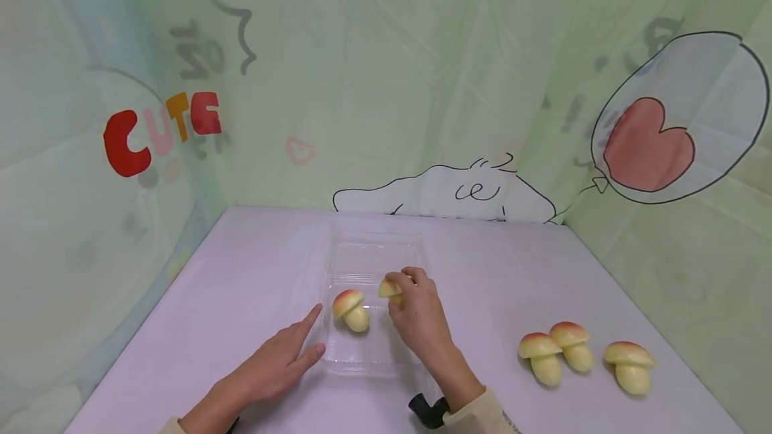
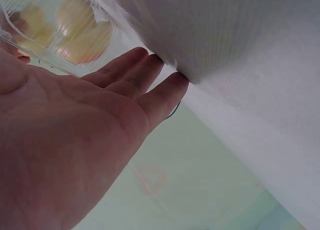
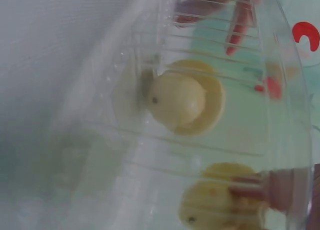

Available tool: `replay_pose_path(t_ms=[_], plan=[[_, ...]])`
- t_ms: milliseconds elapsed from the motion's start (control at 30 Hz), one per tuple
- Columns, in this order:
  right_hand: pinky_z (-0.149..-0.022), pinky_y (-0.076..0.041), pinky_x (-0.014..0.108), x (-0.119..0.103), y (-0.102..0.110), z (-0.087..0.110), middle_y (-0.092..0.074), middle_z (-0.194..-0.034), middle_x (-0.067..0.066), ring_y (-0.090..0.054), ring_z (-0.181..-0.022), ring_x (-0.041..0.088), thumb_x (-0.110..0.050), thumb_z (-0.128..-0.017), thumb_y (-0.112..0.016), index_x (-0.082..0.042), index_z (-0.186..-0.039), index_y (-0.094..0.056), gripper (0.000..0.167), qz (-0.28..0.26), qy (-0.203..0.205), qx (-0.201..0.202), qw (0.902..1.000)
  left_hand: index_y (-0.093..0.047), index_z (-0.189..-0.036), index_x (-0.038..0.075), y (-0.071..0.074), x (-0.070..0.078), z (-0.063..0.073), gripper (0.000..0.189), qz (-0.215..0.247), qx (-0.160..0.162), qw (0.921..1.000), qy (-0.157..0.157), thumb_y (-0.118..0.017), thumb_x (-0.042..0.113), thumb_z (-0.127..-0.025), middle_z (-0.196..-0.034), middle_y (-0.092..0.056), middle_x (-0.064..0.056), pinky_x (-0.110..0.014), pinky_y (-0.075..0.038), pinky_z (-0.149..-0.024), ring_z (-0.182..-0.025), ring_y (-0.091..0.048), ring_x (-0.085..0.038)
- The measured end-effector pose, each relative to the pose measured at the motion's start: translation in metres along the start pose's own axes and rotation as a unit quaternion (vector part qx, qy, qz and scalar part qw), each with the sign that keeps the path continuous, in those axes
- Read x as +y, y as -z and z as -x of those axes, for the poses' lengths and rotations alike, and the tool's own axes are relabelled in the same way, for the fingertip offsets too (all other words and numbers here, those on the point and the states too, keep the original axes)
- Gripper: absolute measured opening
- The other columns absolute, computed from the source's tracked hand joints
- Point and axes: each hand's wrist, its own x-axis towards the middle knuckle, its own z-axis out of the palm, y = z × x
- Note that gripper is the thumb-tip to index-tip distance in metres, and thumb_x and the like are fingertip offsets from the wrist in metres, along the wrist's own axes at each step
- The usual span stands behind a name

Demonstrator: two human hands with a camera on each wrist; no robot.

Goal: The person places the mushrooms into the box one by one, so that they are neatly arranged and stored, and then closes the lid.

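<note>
A clear plastic box (image 1: pixel 352 357) lies with its lid folded back on the table. Inside it, at the left, is a toy mushroom (image 1: pixel 356 317) with a red-tinged cap, also seen through the plastic in the right wrist view. My right hand (image 1: pixel 419 317) pinches a second toy mushroom (image 1: pixel 391 288) over the box's right half; its fingers (image 3: pixel 280 190) show through the wall in the right wrist view. At the box's left side, my left hand (image 1: pixel 274 360) has its fingers extended, index and thumb tips by the edge. Its other fingertips rest on the table in the left wrist view.
Several more toy mushrooms, including a pair touching (image 1: pixel 545 358) and a single mushroom (image 1: pixel 631 367), lie on the right of the white table (image 1: pixel 253 266). Printed curtains (image 1: pixel 386 86) enclose the back and sides. A black curved piece (image 1: pixel 428 411) sits by the right wrist.
</note>
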Motion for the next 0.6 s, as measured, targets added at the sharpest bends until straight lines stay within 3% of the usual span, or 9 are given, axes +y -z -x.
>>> replay_pose_path(t_ms=[200, 600], plan=[[-0.078, -0.054, 0.043, 0.003, -0.008, 0.002, -0.063, -0.122, 0.018, -0.062, -0.103, 0.041, 0.008, -0.077, -0.078, -0.008, -0.114, -0.074, 0.041, 0.000, 0.024, -0.002, 0.9997, -0.024, -0.166, 0.011, -0.001, -0.001, 0.000, 0.071, -0.002, 0.001, 1.0000, -0.002, -0.047, 0.048, -0.109, -0.156, -0.048, -0.022, -0.064, -0.037, -0.115, -0.142, -0.048, -0.044], [-0.078, -0.056, 0.043, 0.004, -0.015, 0.004, -0.063, -0.122, 0.017, -0.062, -0.105, 0.040, 0.007, -0.076, -0.081, -0.009, -0.115, -0.074, 0.042, 0.013, 0.033, -0.021, 0.9992, -0.024, -0.166, 0.012, -0.001, -0.001, 0.000, 0.071, -0.004, 0.002, 1.0000, -0.002, -0.047, 0.048, -0.109, -0.158, -0.047, -0.020, -0.063, -0.037, -0.115, -0.143, -0.047, -0.043]])
